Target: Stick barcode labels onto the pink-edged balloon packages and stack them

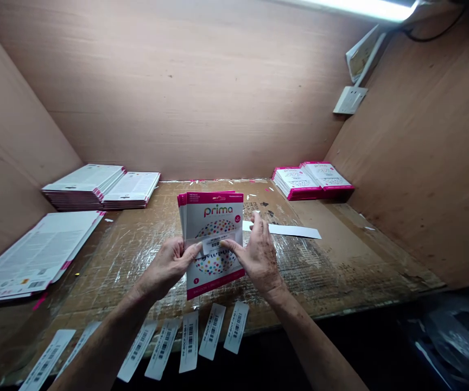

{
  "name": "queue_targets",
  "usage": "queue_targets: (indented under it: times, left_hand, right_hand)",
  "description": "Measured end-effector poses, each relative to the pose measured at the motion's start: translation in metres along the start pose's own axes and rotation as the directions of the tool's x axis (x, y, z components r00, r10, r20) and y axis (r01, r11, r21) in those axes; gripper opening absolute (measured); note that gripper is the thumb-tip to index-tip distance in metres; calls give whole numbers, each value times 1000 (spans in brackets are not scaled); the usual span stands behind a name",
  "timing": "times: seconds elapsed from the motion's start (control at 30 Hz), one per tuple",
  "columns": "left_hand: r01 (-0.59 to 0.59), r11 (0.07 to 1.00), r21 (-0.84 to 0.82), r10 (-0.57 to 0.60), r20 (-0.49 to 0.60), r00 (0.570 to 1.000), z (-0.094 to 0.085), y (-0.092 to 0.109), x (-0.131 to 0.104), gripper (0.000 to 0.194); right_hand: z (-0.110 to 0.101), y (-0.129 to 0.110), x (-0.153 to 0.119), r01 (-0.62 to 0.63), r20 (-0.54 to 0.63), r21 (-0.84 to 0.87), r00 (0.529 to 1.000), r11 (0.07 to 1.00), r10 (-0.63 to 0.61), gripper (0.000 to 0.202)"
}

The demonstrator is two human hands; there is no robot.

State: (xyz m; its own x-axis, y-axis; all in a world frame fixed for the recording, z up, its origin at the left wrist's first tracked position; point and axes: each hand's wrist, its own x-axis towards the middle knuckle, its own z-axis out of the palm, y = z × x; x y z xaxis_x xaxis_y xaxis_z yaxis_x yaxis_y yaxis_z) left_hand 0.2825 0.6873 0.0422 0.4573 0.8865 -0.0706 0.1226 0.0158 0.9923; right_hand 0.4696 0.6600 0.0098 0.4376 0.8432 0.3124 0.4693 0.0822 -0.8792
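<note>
Several pink-and-white prima packets are held upright as a small stack in the middle of the view. My left hand grips their left edge, with its thumb on the front packet. A white barcode label lies across the front packet's middle, between my two thumbs. My right hand has its thumb on the label's right part, and its fingers are raised and apart at the packets' right edge. Several barcode labels hang in a row along the table's front edge.
Packet stacks stand at the back left and back right. More packets lie at the left. A white strip lies on the cardboard-covered table. Wooden walls surround it; a socket is at upper right.
</note>
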Motion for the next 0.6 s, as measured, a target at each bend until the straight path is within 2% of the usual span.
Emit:
queue_targets:
  times: [0.03,0.1,0.17,0.23,0.3,0.43,0.5,0.6]
  left_hand:
    - [-4,1000,-14,4,13,1000,-1,0,0,38]
    - [-8,998,-59,10,40,999,-4,0,-1,36]
    - [8,993,-119,1,75,997,-5,0,-1,33]
    - [54,982,-182,-30,130,991,-4,0,0,29]
    - [98,970,-222,-69,133,989,1,-1,3,28]
    - [81,969,-235,-107,-100,989,15,-6,11,39]
    - [77,955,-285,-122,-145,982,21,-9,19,46]
    - [129,934,-333,-164,-79,983,26,-12,32,53]
  right_hand:
    - [1,2,1,-64,101,152,994,986,49,88]
    - [3,4,0,-248,347,411,932,877,100,71]
    - [5,4,0,-356,450,528,887,771,101,58]
    - [5,4,0,-354,416,550,902,756,120,55]
    - [6,4,1,-326,369,514,919,794,139,53]
    - [4,13,-7,-226,255,474,960,851,113,44]
    - [3,24,-19,-223,269,535,959,815,87,44]
    - [0,46,-32,-366,381,566,911,739,159,43]
